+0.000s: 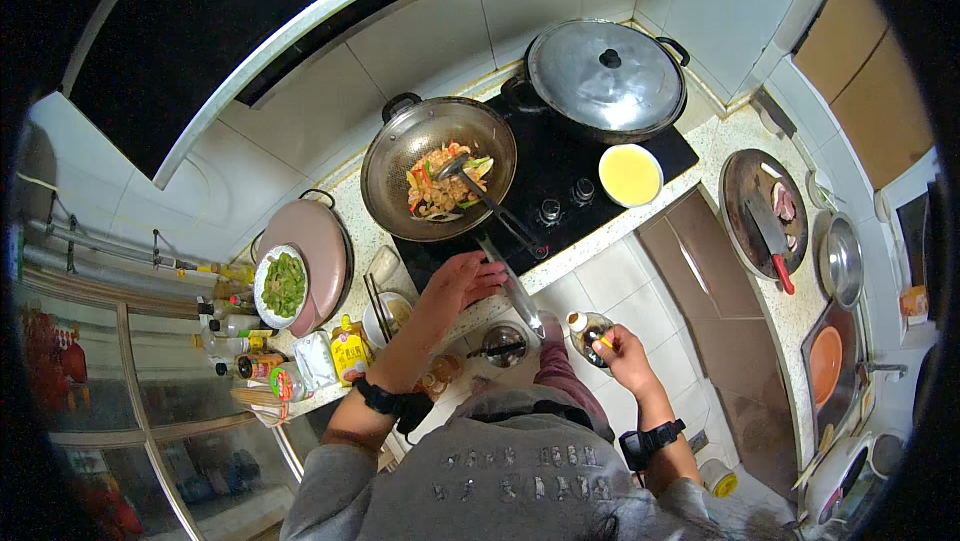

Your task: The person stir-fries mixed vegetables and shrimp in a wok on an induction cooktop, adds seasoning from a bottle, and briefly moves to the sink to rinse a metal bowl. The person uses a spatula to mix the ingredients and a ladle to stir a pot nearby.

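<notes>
A wok [390, 188] of stir-fried meat and vegetables [439, 184] stands on the black cooktop, with a dark-handled ladle [480, 192] resting in it. My left hand [469, 278] is just in front of the wok, near its metal handle [517, 293]; its fingers are partly spread, and whether they touch the handle is unclear. At the right, in front of the counter, my right hand [622, 357] holds a clear bottle [589, 334] with dark contents and a whitish top. A small yellow thing shows between the fingers of that hand.
A lidded wok [577, 75] and a bowl of yellow liquid [630, 175] are on the cooktop. Left stand a plate of green vegetables [283, 282], a bowl with chopsticks [373, 323] and several bottles [244, 325]. A cleaver [769, 226] lies on the round board [739, 188] at right.
</notes>
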Motion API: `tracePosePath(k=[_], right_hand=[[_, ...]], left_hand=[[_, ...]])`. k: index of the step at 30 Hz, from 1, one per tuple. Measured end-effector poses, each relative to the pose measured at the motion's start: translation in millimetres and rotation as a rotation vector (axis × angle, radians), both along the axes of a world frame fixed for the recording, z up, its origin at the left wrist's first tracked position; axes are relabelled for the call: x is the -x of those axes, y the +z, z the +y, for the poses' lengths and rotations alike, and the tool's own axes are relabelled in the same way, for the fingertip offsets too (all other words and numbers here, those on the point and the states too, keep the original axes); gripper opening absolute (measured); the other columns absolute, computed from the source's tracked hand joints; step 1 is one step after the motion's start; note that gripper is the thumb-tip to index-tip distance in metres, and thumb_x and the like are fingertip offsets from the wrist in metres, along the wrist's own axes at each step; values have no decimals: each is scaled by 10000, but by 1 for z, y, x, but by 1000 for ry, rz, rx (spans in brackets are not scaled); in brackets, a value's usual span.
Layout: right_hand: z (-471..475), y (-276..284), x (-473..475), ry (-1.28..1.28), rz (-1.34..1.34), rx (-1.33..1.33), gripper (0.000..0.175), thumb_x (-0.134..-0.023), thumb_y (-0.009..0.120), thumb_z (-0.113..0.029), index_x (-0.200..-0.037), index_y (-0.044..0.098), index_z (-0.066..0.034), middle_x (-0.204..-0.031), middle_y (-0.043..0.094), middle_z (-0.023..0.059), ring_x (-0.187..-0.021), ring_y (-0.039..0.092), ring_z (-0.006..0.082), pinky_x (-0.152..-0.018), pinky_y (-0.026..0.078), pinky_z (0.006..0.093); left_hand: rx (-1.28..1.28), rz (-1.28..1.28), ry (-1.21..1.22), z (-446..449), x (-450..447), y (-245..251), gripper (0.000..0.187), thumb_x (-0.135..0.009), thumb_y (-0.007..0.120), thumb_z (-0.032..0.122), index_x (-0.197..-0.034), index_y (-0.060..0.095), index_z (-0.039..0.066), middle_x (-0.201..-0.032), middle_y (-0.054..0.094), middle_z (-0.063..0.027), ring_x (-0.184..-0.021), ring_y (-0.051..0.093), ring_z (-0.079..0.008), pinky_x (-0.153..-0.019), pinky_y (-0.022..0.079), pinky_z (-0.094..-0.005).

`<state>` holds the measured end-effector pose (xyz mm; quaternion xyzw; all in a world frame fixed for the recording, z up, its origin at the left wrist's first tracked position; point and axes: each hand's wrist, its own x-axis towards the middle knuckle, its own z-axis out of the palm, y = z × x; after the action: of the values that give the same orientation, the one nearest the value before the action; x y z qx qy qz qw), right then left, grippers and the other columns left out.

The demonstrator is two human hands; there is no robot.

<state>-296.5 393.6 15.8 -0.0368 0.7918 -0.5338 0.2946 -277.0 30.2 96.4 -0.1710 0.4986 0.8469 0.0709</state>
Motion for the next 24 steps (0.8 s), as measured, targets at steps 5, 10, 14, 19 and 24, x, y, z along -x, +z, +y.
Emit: tracePosePath(k=[5,10,14,19,24], right_hand=[[-1,9,25,-52,-9,59,191,-946,728,-142,-919,568,-42,-778,553,-14,-732,489,100,-678,455,276],[4,14,44,-43,31,76,199,-950,729,-150,-914,561,-49,-787,552,-19,-731,481,93,-680,451,270],[3,15,62,-21,71,96,214,-952,731,-164,-904,560,-44,-776,554,-14,-733,488,100,-678,453,273],[-17,32,85,9,114,117,217,-959,720,-157,-880,549,-50,-756,547,-18,-712,483,94,-657,444,266],[-49,65,103,59,228,112,233,-960,714,-161,-867,531,-50,-767,511,-21,-728,446,84,-663,420,264]], left_hand=[[-254,-114,48,20,51,-9,462,-1021,624,295,-1323,452,-9,-1449,448,-299,-1350,496,-377,-1157,420,-462],[-487,-210,85,25,98,-25,388,-1025,567,250,-1273,464,-31,-1312,518,-254,-1269,523,-394,-1127,422,-516],[-549,-279,150,24,111,-32,322,-1023,553,207,-1216,468,-37,-1285,528,-257,-1269,525,-410,-1110,428,-537],[-571,-363,179,19,115,-34,162,-994,577,146,-969,512,0,-946,584,-185,-970,613,-365,-898,510,-473],[-571,-327,94,-7,82,-13,280,-995,603,161,-794,416,103,-669,389,-13,-587,399,-151,-527,380,-306]])
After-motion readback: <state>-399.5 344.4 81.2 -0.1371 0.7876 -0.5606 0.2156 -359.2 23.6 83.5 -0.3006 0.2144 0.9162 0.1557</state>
